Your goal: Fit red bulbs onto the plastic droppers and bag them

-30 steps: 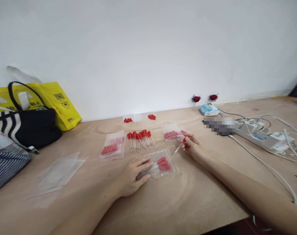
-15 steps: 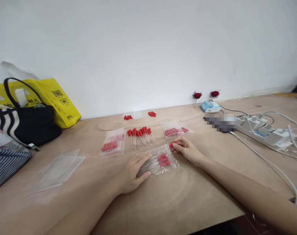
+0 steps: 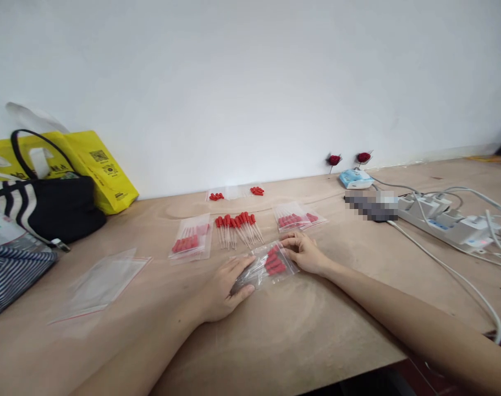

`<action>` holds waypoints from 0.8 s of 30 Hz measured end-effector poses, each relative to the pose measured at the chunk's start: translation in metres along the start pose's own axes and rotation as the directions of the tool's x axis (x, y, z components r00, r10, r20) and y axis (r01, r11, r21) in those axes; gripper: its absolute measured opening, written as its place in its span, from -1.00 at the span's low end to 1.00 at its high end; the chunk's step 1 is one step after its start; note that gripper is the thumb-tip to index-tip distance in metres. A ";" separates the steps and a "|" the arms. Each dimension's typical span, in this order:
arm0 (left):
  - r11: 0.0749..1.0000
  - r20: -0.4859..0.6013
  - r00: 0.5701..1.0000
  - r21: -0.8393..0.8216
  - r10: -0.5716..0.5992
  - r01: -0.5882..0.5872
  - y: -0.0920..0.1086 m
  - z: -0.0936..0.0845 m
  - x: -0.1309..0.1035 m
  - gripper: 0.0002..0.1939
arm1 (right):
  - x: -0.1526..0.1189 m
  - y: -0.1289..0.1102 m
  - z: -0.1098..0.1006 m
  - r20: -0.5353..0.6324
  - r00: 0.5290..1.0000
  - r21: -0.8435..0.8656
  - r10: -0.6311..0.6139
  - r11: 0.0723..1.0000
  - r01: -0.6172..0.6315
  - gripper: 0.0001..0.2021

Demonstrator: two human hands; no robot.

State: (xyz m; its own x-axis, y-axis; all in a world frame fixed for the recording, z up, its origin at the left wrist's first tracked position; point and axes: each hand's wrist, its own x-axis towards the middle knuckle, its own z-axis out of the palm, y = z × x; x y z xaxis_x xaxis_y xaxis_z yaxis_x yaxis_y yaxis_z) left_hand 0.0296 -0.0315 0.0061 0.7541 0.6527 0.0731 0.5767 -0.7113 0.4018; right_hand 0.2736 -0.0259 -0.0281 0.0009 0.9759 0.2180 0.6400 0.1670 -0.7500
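A clear zip bag (image 3: 256, 273) lies in front of me with several red-bulb droppers (image 3: 275, 259) inside, their bulbs toward its right end. My left hand (image 3: 229, 286) grips the left end, thumb along the near edge and fingers over the far edge. At the right end, my right hand (image 3: 302, 252) has its fingers closed on the bag's edge beside the bulbs; whether anything else is in them is hidden. Just beyond the bag lies a loose pile of red-bulb droppers (image 3: 237, 223). Filled bags (image 3: 190, 237) sit to the left and more filled bags (image 3: 295, 217) to the right.
Flat bags (image 3: 104, 286) lie at left, before a black handbag (image 3: 69, 212) and a yellow bag (image 3: 105, 170). More bagged droppers (image 3: 234, 192) are by the wall. At right are a power strip (image 3: 444, 223) with cables, a blurred dark object (image 3: 372, 209) and a blue tissue pack (image 3: 355, 179).
My right hand has moved left to the bag's right end. The red bulb it pinched outside is no longer seen in its fingers, and another bulb shows in the bag. My left hand stays.
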 end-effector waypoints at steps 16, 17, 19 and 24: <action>1.000 0.013 1.000 0.007 0.004 -0.005 0.001 -0.003 0.000 -0.50 | -0.003 -0.001 -0.001 0.042 0.999 -0.035 -0.028 0.999 0.029 -0.74; 1.000 0.013 1.000 0.012 0.004 -0.005 0.001 -0.003 -0.001 -0.50 | -0.002 0.001 -0.002 0.021 0.999 -0.005 -0.033 0.999 0.033 -0.72; 1.000 0.013 1.000 0.020 0.007 -0.007 0.001 -0.002 -0.001 -0.52 | 0.002 0.004 -0.004 -0.041 0.998 0.055 -0.045 0.997 0.048 -0.73; 0.999 0.021 1.000 0.035 0.008 -0.009 -0.001 -0.002 0.000 -0.55 | 0.033 -0.009 -0.008 -0.119 0.983 -0.009 -0.139 0.990 0.139 -0.87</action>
State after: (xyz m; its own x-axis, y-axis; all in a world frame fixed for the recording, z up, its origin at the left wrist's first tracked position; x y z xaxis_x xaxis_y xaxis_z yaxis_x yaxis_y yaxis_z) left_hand 0.0290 -0.0302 0.0073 0.7651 0.6414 0.0567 0.5810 -0.7256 0.3688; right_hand 0.2735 0.0041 -0.0090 0.0028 0.9195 0.3930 0.6409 0.3000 -0.7065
